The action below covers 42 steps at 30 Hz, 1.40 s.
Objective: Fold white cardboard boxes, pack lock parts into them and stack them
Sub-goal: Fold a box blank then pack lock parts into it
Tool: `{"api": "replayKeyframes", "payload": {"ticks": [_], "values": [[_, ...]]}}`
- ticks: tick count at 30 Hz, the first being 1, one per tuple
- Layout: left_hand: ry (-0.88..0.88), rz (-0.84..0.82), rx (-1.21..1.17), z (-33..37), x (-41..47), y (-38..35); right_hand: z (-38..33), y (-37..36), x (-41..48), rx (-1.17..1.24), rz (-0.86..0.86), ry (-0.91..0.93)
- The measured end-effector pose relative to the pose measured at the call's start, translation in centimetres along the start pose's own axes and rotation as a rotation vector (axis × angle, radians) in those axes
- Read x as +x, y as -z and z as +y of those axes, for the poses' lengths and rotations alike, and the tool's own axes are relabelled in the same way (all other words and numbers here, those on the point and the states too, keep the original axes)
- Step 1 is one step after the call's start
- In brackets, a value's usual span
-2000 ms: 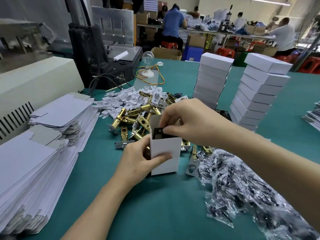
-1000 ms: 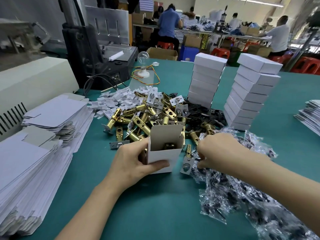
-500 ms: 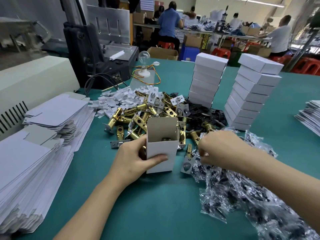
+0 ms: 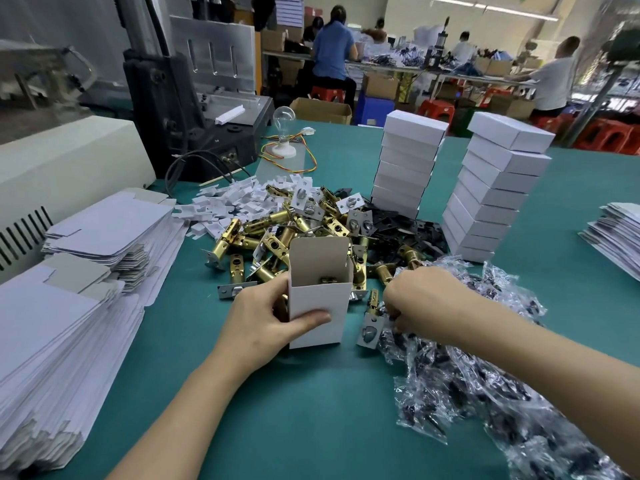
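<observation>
The left hand point(image 4: 263, 320) grips an upright white box point(image 4: 318, 299) that stands on the green bench point(image 4: 294, 417), thumb pressed across its front face and the other fingers wrapped round its left side. The box top is open, its rear flap raised, and a brass part point(image 4: 327, 280) shows inside. The box sits at the near edge of a heap of brass latches point(image 4: 273, 233).

The right hand point(image 4: 429, 303) is just right of the box, knuckles up, its fingers point(image 4: 398, 320) curled down into the near edge of a pile of clear plastic bags point(image 4: 485, 382) holding small dark pieces. Whether they have hold of a bag cannot be told. A latch with a grey faceplate point(image 4: 369, 332) lies between box and hand.

Behind the latches lie black plates point(image 4: 408, 226) and small white card pieces point(image 4: 235, 199). Two stacks of closed white boxes stand beyond, one point(image 4: 408, 168) left of the other point(image 4: 495, 195). Flat box blanks point(image 4: 69, 306) are piled along the left of the bench, and more flat sheets point(image 4: 616, 230) lie at its right edge
</observation>
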State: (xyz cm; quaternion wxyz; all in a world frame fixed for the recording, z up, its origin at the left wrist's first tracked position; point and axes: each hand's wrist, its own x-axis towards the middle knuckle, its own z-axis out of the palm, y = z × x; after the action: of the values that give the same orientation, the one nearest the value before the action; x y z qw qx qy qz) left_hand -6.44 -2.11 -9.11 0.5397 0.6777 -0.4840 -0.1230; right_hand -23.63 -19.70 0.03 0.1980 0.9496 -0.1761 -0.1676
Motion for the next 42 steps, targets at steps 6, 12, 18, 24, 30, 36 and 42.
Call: {"api": "replayKeyframes", "payload": {"ticks": [6,12,18,24,30,36,42], "values": [[0.014,0.002,0.005,-0.1,0.1,0.0,2.9,2.3,-1.1,0.454,0.119,-0.157],[0.059,0.016,-0.006,-0.3,0.3,-0.2,3.3,6.5,-2.0,1.403,0.358,0.088],[0.050,0.008,-0.039,0.2,0.1,-0.1,-1.3,8.7,0.2,0.755,0.528,0.217],[-0.015,0.071,0.090,0.3,0.2,0.1,-4.8,9.9,2.0,0.306,0.461,0.117],[-0.090,0.259,0.120,0.2,0.5,0.3,-4.6,9.2,2.3,0.512,0.489,0.111],[-0.145,0.279,0.086,0.1,0.6,0.2,-2.8,5.2,1.1,0.844,0.572,0.139],[-0.107,0.268,0.063,0.3,0.5,0.1,-2.8,1.3,0.9,1.212,0.897,-0.191]]}}
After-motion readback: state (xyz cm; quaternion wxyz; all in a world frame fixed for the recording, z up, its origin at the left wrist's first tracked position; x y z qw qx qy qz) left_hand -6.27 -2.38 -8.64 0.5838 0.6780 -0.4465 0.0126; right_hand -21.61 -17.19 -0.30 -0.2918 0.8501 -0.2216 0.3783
